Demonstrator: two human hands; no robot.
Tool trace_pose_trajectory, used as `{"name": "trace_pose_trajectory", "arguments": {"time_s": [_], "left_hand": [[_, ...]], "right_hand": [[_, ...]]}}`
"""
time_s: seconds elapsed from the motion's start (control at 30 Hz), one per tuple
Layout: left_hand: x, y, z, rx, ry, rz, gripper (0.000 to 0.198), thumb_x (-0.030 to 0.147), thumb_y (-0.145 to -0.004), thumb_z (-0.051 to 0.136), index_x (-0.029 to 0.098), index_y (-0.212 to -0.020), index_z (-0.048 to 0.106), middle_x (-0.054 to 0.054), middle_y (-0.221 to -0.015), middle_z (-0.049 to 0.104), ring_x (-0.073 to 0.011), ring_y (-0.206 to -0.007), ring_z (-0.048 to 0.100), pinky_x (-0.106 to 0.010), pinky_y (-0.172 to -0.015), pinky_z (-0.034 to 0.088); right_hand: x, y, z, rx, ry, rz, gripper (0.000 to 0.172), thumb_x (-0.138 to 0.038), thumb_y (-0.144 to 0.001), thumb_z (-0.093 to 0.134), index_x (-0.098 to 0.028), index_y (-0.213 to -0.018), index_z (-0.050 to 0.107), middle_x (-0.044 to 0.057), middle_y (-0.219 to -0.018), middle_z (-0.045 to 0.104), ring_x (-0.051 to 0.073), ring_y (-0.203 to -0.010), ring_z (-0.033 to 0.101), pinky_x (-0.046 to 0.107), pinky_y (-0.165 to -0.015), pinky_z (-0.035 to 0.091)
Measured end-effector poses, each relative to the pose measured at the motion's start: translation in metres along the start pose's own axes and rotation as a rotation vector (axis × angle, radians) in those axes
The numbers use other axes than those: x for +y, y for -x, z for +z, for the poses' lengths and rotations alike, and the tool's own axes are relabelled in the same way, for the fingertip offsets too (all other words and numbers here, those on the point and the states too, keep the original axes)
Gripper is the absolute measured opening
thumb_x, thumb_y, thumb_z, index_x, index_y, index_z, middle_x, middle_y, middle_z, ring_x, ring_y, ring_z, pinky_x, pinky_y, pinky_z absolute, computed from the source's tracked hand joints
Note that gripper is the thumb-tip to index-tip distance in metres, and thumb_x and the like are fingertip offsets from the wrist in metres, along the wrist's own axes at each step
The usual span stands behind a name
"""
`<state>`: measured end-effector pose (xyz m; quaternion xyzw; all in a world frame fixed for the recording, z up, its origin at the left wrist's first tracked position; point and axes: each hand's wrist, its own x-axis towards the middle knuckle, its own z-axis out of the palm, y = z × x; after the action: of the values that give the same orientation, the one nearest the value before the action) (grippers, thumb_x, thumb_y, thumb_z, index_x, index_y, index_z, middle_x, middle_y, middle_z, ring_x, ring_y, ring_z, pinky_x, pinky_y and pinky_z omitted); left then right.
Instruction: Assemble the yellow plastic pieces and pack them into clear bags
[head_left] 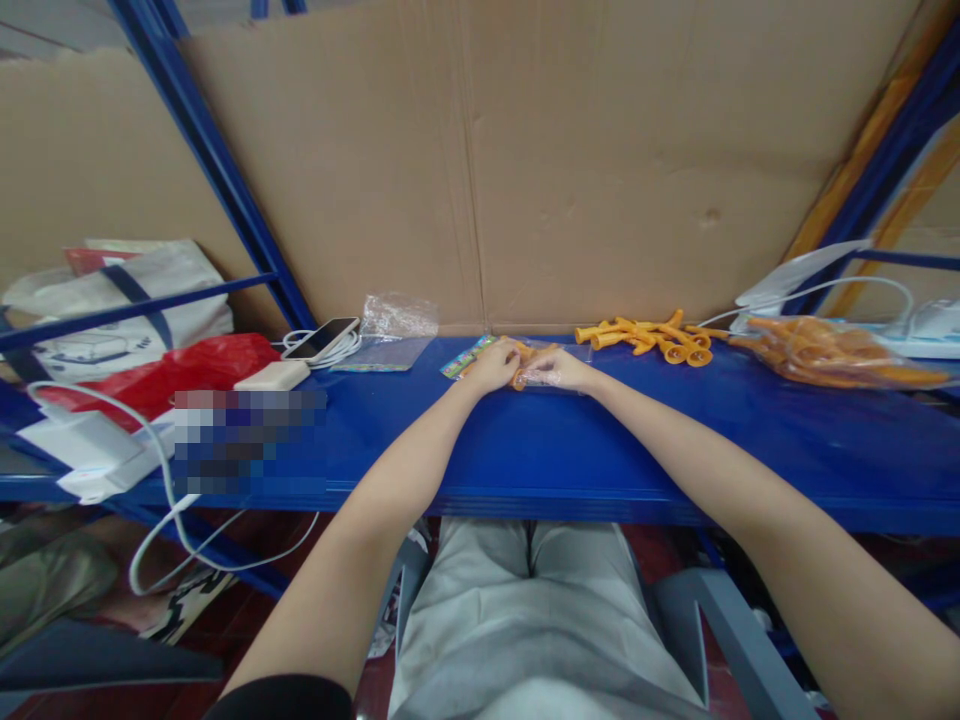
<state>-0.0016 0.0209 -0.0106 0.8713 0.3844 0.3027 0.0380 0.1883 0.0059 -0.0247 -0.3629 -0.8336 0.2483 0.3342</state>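
My left hand (493,366) and my right hand (561,369) are close together on the blue shelf top. Between them lies a clear plastic bag (579,353) with a colourful printed card (463,360) at its left end. An orange plastic piece (519,380) shows in or under the film, partly hidden by my fingers. Both hands are closed, with fingers pinched on the bag. Right of them is a loose pile of orange plastic pieces (660,335) with flared, cup-like ends. To the left lies another clear bag (397,335), flat, with a printed edge.
A big clear bag of orange pieces (832,350) sits at the right. On the left are a phone (322,340) on a coiled white cable, a cream block (272,376), red plastic (217,360), white chargers (82,440) and a tote bag (172,290). Cardboard (600,170) stands behind.
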Motion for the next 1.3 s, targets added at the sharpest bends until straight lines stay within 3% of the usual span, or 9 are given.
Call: {"name": "trace_pose_trajectory", "arguments": {"time_s": [0.17, 0.4, 0.67, 0.73, 0.83, 0.97, 1.03, 1.2, 1.3], "left_hand": [[0.000, 0.000, 0.001, 0.002, 0.021, -0.021, 0.022, 0.014, -0.087, 0.047, 0.017, -0.083, 0.068, -0.008, -0.102, 0.072, -0.0219, -0.106, 0.064, -0.039, -0.105, 0.046], [-0.005, -0.001, 0.006, -0.019, 0.083, -0.039, 0.025, 0.012, -0.085, 0.046, 0.019, -0.092, 0.069, -0.006, -0.105, 0.073, -0.0210, -0.108, 0.064, -0.041, -0.107, 0.046], [-0.005, 0.002, 0.001, -0.093, 0.122, -0.115, 0.024, 0.018, -0.090, 0.047, 0.020, -0.103, 0.067, -0.006, -0.117, 0.071, -0.0225, -0.115, 0.063, -0.038, -0.107, 0.045], [-0.005, 0.003, 0.000, -0.111, 0.116, -0.121, 0.025, 0.020, -0.092, 0.046, 0.020, -0.106, 0.066, -0.006, -0.121, 0.070, -0.0223, -0.117, 0.062, -0.038, -0.108, 0.044], [-0.007, 0.002, 0.000, -0.125, 0.118, -0.102, 0.027, 0.022, -0.093, 0.044, 0.020, -0.110, 0.065, -0.006, -0.124, 0.069, -0.0211, -0.120, 0.060, -0.036, -0.110, 0.043], [-0.006, 0.002, 0.001, -0.132, 0.127, -0.115, 0.028, 0.022, -0.094, 0.043, 0.019, -0.112, 0.065, -0.007, -0.126, 0.068, -0.0209, -0.123, 0.059, -0.037, -0.111, 0.040], [-0.006, 0.002, 0.001, -0.136, 0.130, -0.127, 0.029, 0.023, -0.095, 0.042, 0.019, -0.113, 0.065, -0.007, -0.127, 0.067, -0.0208, -0.124, 0.058, -0.036, -0.112, 0.039], [-0.008, 0.001, 0.002, -0.136, 0.126, -0.125, 0.027, 0.023, -0.095, 0.043, 0.021, -0.111, 0.065, -0.006, -0.125, 0.068, -0.0200, -0.124, 0.059, -0.036, -0.112, 0.039], [-0.010, 0.000, 0.004, -0.123, 0.125, -0.129, 0.027, 0.022, -0.094, 0.044, 0.021, -0.110, 0.065, -0.006, -0.125, 0.068, -0.0200, -0.122, 0.059, -0.036, -0.111, 0.040]], "right_hand": [[0.007, -0.001, 0.001, 0.011, -0.060, -0.032, 0.066, -0.078, -0.063, 0.068, -0.016, -0.081, 0.080, 0.013, -0.097, 0.077, 0.031, -0.095, 0.071, 0.045, -0.092, 0.053], [0.001, 0.000, 0.003, 0.026, -0.057, -0.011, 0.064, -0.075, -0.065, 0.068, -0.017, -0.088, 0.081, 0.011, -0.101, 0.077, 0.031, -0.097, 0.071, 0.044, -0.092, 0.053], [-0.008, -0.001, -0.010, 0.042, 0.044, 0.039, 0.033, -0.045, -0.074, 0.073, -0.018, -0.091, 0.081, 0.006, -0.097, 0.078, 0.026, -0.093, 0.072, 0.035, -0.086, 0.056], [-0.009, 0.000, -0.020, 0.126, 0.114, 0.126, 0.025, -0.033, -0.079, 0.068, -0.018, -0.092, 0.081, 0.006, -0.095, 0.078, 0.025, -0.091, 0.072, 0.034, -0.085, 0.056], [-0.008, 0.007, -0.040, 0.358, 0.312, 0.286, 0.030, -0.021, -0.086, 0.053, -0.014, -0.098, 0.080, 0.011, -0.101, 0.077, 0.026, -0.095, 0.071, 0.036, -0.088, 0.055], [0.002, 0.025, -0.067, 0.612, 0.658, 0.439, 0.043, -0.020, -0.090, 0.044, -0.012, -0.123, 0.070, 0.017, -0.129, 0.066, 0.030, -0.124, 0.058, 0.044, -0.107, 0.043], [0.013, 0.035, -0.076, 0.594, 0.742, 0.493, 0.050, -0.024, -0.091, 0.044, -0.012, -0.137, 0.059, 0.018, -0.144, 0.054, 0.032, -0.134, 0.048, 0.049, -0.111, 0.038], [0.037, 0.048, -0.083, 0.257, 0.763, 0.541, 0.057, -0.025, -0.089, 0.049, -0.011, -0.144, 0.051, 0.019, -0.149, 0.048, 0.033, -0.138, 0.042, 0.051, -0.112, 0.035], [0.034, 0.048, -0.082, 0.278, 0.843, 0.568, 0.056, -0.028, -0.087, 0.052, -0.013, -0.141, 0.054, 0.020, -0.146, 0.050, 0.036, -0.136, 0.044, 0.055, -0.108, 0.037]]}}
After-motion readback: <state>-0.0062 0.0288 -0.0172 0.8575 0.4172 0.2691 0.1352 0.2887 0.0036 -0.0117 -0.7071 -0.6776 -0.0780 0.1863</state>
